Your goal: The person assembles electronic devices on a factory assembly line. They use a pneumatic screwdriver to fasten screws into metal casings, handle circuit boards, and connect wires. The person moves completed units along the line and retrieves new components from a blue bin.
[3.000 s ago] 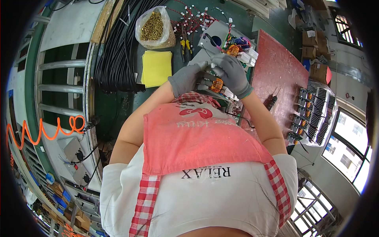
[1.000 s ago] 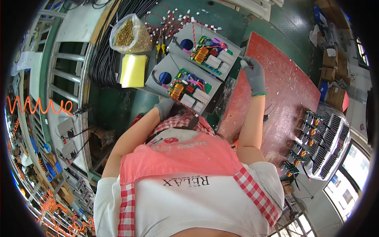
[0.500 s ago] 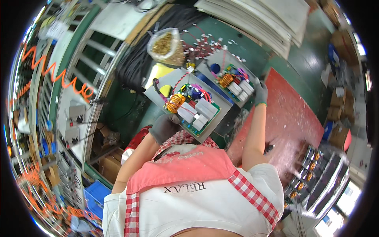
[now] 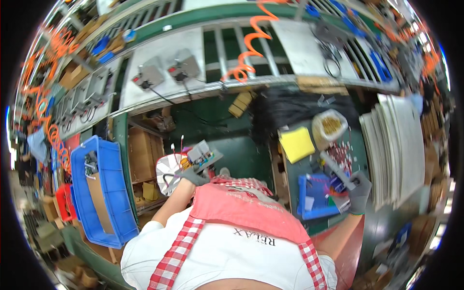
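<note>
Head view: the left hand in a grey knitted glove [image 4: 194, 177], at eight o'clock from the middle, has its fingers closed on the near edge of a tilted grey metal plate carrying a circuit board [image 4: 199, 153], though its fingertips are hidden; this plate lies just off the middle, toward nine o'clock; the right hand in a matching grey glove [image 4: 360, 193], between three and four o'clock, grips the lower end of a second grey metal plate with parts mounted on it [image 4: 336, 168], seen nearly edge-on; a shallow blue plastic tray [image 4: 302, 198] shows just beside that plate, toward its eight o'clock; at three o'clock lies a stack of square yellow sheets [image 4: 296, 145], with a clear bag of small brass-coloured pieces [image 4: 330, 126] next to it; a large blue plastic crate [image 4: 126, 203] stands between eight and nine o'clock.
</note>
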Available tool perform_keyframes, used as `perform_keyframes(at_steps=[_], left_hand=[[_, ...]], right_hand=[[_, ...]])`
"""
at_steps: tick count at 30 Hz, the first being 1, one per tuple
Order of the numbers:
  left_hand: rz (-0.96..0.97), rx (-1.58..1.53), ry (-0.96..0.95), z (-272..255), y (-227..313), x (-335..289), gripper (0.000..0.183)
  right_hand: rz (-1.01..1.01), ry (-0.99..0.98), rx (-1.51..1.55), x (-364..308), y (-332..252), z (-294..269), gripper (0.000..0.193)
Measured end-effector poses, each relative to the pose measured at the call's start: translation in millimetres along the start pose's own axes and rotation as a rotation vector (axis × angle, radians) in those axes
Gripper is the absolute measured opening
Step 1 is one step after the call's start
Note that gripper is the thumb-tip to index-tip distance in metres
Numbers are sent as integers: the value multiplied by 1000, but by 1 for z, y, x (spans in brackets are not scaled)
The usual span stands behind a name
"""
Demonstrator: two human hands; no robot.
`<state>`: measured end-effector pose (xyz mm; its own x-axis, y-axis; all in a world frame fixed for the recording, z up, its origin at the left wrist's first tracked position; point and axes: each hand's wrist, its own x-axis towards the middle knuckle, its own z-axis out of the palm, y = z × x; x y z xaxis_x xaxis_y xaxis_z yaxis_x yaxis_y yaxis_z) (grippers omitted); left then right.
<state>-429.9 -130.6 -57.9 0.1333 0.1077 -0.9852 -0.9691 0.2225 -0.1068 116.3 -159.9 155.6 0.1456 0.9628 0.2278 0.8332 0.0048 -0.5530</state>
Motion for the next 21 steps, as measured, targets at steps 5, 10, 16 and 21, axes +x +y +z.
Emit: perform_keyframes(at_steps=[5,10,16,21], left_hand=[[50,-182,-15,-61,88,18,14],[64,-323,-118,-91,122,21,14],[112,-393,-220,-95,133,14,13],[172,-432,-273,-88,125,10,13]], right_hand=[[-473,-492,-43,103,-159,51,14],[-800,-600,193,208,-302,120,9],[-975,-264,307,359,-471,274,15],[-963,-132,33,471,-582,421,17]])
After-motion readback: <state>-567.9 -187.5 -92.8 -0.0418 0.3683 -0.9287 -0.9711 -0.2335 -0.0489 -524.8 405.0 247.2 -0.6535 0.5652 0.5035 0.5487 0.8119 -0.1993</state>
